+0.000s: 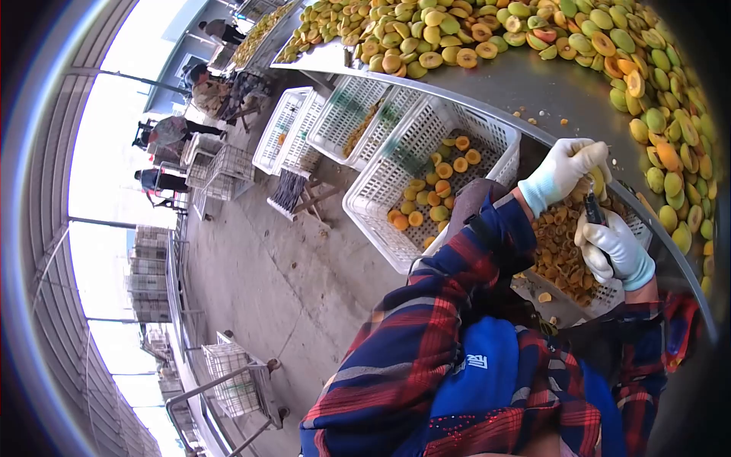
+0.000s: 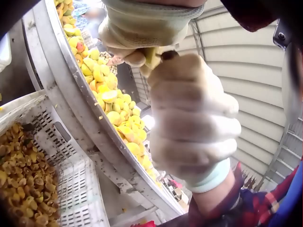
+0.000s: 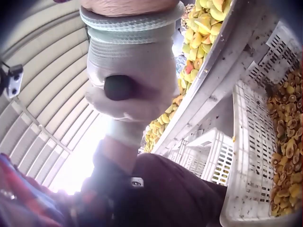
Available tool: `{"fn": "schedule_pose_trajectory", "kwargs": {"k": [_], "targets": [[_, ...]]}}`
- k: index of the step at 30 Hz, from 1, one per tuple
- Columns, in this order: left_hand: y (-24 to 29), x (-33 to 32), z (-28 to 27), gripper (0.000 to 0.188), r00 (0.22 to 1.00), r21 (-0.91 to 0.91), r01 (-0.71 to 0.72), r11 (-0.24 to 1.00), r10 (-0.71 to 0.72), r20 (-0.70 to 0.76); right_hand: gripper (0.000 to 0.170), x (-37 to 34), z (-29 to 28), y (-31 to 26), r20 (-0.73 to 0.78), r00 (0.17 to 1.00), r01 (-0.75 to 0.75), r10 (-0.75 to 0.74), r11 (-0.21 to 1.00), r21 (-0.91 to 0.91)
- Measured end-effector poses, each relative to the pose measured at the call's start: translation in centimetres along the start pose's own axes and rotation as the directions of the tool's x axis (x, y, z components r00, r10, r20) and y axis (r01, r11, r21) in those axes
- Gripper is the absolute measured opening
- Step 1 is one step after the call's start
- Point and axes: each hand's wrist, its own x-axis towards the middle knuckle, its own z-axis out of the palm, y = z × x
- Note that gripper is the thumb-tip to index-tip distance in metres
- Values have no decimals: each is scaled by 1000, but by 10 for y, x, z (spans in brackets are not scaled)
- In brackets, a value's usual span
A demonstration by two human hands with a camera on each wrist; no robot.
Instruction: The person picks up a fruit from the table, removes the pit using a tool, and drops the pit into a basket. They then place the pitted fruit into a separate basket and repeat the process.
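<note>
My left hand [image 1: 562, 174], in a white glove, pinches a yellow-green fruit piece [image 1: 596, 181]. Just beside it, my gloved right hand [image 1: 618, 245] grips a black-handled tool [image 1: 593, 209], whose upper end meets the fruit. In the left wrist view the fruit [image 2: 152, 58] shows between the left hand [image 2: 144, 28] and the curled right fist [image 2: 191, 118]. The right wrist view shows the round black handle end [image 3: 119, 87] protruding from my right hand [image 3: 132, 61]; the tool's working end is hidden there. Both hands are above a crate [image 3: 248, 156] of small brown pieces [image 1: 560, 251].
A metal table [image 1: 533, 84] with heaped halved fruit [image 1: 426, 34] curves around the front and right. At the left stands a white crate [image 1: 388, 179] holding orange and yellow halves [image 1: 442, 188]. More crates, a wheeled cart [image 1: 236, 381] and several people are farther off.
</note>
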Motion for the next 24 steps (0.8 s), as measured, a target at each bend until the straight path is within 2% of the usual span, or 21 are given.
{"fn": "schedule_pose_trajectory", "kwargs": {"k": [1,3,4,5,7,9,10,11,12,13,14,15,17,19,20,21,23,24], "targets": [[4,-1,-3,37,997,56,41,998,-45,66,25,1,4,3,11,1000,-10,10,1000,-5],[9,-2,-6,35,996,81,68,994,-72,50,25,5,16,10,-122,993,0,6,999,49],[10,-4,-7,32,993,108,100,989,-106,47,24,8,17,16,-116,992,55,-51,998,31],[12,-7,-8,32,993,101,101,990,-106,45,24,12,19,17,-118,992,48,-44,998,31],[9,-10,1,27,998,143,-34,989,41,-46,24,8,18,17,29,997,57,-66,966,254],[7,-11,10,24,981,144,-114,983,134,-142,23,1,17,8,-2,1000,13,-13,983,185],[3,-10,15,26,968,171,-123,978,156,-197,23,0,14,4,-69,996,-52,55,997,51],[9,-11,17,32,970,299,-98,949,158,-184,25,0,12,4,-83,997,-19,6,988,-153],[-2,-7,14,42,968,291,-161,943,208,-137,28,2,6,12,-91,996,4,-20,985,-175],[4,-4,18,49,969,353,-166,921,219,-116,31,4,2,20,-99,993,43,-70,968,-248],[1,1,17,53,975,336,-169,926,207,-78,32,-1,8,15,-100,990,80,-101,977,-200],[2,2,17,58,991,266,-109,958,125,-45,30,-6,8,14,-54,996,69,-72,996,-62],[6,1,25,62,998,215,-61,975,58,20,29,-12,1,18,58,998,15,-31,965,264],[-1,2,29,63,999,189,-46,981,41,30,28,-21,4,17,13,999,32,-35,983,182],[-4,1,33,60,997,204,-70,977,73,-7,28,-24,10,16,-86,990,105,-109,994,-40],[-9,2,39,60,997,186,-73,980,75,-3,29,-26,17,16,-230,968,63,-100,985,-161],[-18,-1,49,58,955,368,-222,903,277,-104,29,-31,18,24,-208,970,105,-122,990,-90],[-20,-2,51,54,957,369,-229,901,278,-85,30,-35,11,28,-80,994,86,-70,974,212]]}}
